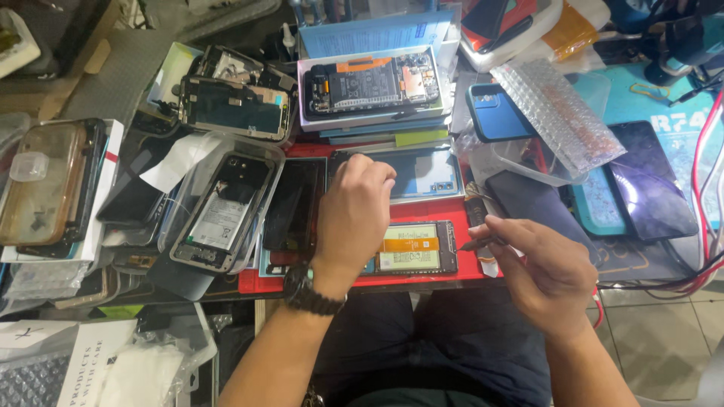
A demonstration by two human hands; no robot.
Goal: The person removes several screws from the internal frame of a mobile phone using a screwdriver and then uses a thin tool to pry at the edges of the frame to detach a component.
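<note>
Left hand (353,207) curled, pinning opened phone (411,247); right hand (547,267) pinches tweezers (477,243). Phone looks fragile, exposed battery: grip edges.

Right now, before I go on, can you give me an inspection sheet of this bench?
Surface: red mat, mostly covered.
Job's things: opened phone, back off, battery showing, lying flat on the mat.
Clutter: more opened phones, a blue phone, bubble wrap, a stack of boxes.
Hands: left hand rests fist-down on the opened phone's left end; right hand pinches a thin tool beside the phone's right end.
Cables: red and white cables at the right edge.
Surroundings: tiled floor lower right.
</note>
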